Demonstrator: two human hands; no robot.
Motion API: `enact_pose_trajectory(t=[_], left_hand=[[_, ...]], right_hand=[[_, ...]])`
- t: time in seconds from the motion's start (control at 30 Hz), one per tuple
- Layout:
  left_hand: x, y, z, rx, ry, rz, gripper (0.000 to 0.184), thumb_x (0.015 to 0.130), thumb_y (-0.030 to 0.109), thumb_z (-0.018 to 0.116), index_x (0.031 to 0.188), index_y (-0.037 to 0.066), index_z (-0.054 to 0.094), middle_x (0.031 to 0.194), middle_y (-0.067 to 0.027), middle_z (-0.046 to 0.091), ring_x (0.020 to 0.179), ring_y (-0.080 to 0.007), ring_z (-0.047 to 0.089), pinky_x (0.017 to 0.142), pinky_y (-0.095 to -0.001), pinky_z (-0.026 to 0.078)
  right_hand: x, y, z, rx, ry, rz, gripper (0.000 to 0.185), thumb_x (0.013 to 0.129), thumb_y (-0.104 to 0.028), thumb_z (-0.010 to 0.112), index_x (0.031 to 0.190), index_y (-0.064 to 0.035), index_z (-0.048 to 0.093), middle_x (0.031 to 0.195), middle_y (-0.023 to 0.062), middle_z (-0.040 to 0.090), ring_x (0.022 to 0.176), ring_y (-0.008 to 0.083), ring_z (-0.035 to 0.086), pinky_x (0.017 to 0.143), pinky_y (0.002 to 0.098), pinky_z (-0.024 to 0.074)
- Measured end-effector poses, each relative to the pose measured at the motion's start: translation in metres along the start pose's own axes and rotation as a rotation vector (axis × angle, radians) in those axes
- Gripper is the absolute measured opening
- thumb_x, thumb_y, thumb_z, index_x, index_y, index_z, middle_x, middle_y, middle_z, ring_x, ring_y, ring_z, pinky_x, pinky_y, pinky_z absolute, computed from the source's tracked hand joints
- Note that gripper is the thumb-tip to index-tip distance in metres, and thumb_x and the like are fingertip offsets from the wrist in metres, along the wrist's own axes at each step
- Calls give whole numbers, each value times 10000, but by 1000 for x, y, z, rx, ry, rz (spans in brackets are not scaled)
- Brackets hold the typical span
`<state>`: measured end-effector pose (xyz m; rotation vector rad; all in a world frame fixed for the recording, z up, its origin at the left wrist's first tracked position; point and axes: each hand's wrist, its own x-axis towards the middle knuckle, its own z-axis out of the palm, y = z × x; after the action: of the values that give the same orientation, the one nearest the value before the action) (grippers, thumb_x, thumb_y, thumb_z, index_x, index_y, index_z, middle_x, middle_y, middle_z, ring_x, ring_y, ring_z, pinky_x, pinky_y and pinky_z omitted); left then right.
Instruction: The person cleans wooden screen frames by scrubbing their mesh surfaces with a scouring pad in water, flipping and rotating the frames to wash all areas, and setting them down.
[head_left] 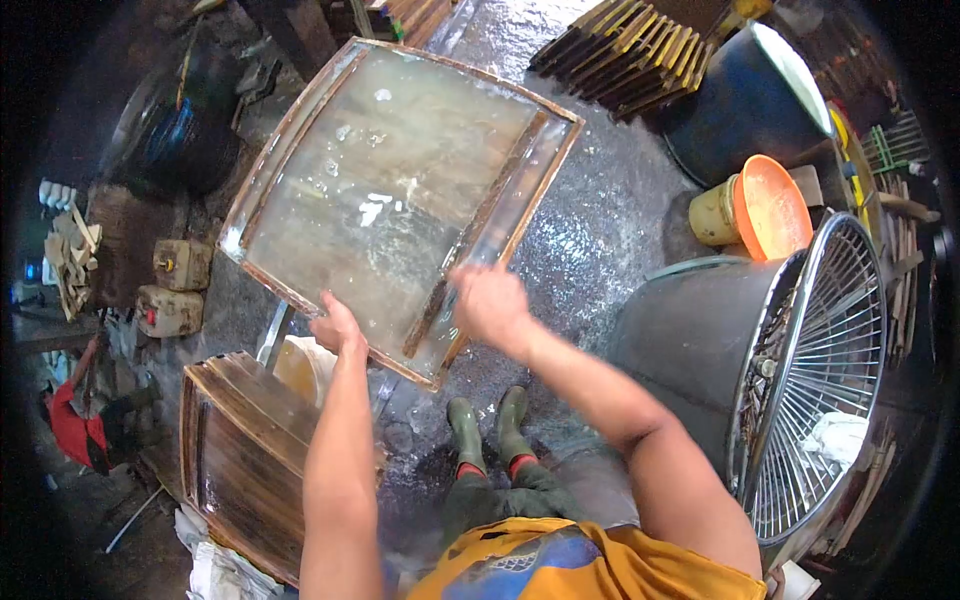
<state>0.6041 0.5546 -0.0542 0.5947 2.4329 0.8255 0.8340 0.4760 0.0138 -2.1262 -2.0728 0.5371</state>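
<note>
The wooden-framed tray (470,75) lay off-centre towards eleven o'clock, well in front of the boots (512,420), with cloudy liquid (375,160) spread across it. The left hand (340,328) was closed on the near rim at the tray's seven o'clock, thumb on top. The right hand (488,308) was curled and blurred at the tray's half past four, close over the inner slat (486,220); I could not tell whether it gripped the slat. What bore the tray's weight was hidden. I judged the tray heavy and awkward: a stiff frame, slippery where wet, its load apt to slop if one side dipped. The outer rims at nine and three o'clock seemed the soundest holds, fingers beneath; the thin slat looked likelier to shift. A grey tub (680,350) stood at four o'clock, an orange basin (775,210) at two, and a brown wooden case (255,450) at eight.
</note>
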Motion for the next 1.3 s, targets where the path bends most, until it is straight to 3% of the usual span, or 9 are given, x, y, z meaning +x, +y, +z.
enact_pose_trajectory(t=[0.13,0.17,0.3,0.7,0.9,1.0,1.1,1.17,1.3], left_hand=[[2,-2,2,-9,16,-3,704,875,504,610,1133,-149,565,1131,-322,627,1064,-447,620,920,-507,493],[6,-5,4,-9,10,6,704,875,507,609,1132,-147,567,1127,-321,629,1058,-448,623,915,-507,496],[-1,2,-1,55,42,-10,694,876,515,606,1122,-133,573,1101,-317,640,1023,-460,633,893,-516,505],[3,-3,4,89,82,17,694,852,518,623,1047,-148,609,1019,-321,665,963,-456,654,865,-508,514],[-3,1,-4,47,-12,43,683,889,473,590,1129,-161,511,1035,-370,623,968,-489,633,870,-539,492],[-1,-2,-1,24,5,37,667,890,471,585,1113,-155,517,1037,-365,624,962,-489,634,873,-540,490],[1,-3,-1,19,10,50,689,895,483,567,1131,-161,510,1052,-361,620,989,-497,620,893,-535,480],[0,-3,-4,14,8,31,705,895,501,559,1140,-159,519,1069,-364,617,1014,-498,612,906,-533,474],[2,-7,1,-79,12,15,733,897,529,540,1184,-146,523,1124,-370,601,1070,-493,594,933,-531,461]], right_hand=[[87,89,-50,-244,191,153,128,750,-131,647,845,-67,706,824,127,693,815,294,701,712,432,575],[116,116,-59,-276,149,224,261,769,-134,595,999,-102,715,959,179,709,889,350,713,752,433,597],[172,169,-94,-277,173,356,329,778,-131,570,1077,-100,704,1030,189,707,934,378,701,804,452,577],[43,26,-85,133,-86,196,240,807,-216,648,981,-52,670,984,223,680,1042,380,645,894,495,507],[116,27,-67,375,435,202,544,813,-300,700,1298,-97,558,1226,218,603,1149,376,578,991,426,459],[203,54,29,69,666,298,574,821,-340,700,1337,-154,532,1353,167,514,1268,394,472,1030,497,406],[208,-31,21,122,544,493,604,812,-360,706,1358,-183,518,1459,119,416,1346,420,365,1047,573,348],[200,-57,40,111,430,239,648,804,-392,707,1380,-176,503,1495,97,397,1353,470,345,1043,630,331],[136,-94,64,188,393,-200,508,765,-300,740,1228,-155,592,1387,98,489,1233,417,439,1036,568,331]])
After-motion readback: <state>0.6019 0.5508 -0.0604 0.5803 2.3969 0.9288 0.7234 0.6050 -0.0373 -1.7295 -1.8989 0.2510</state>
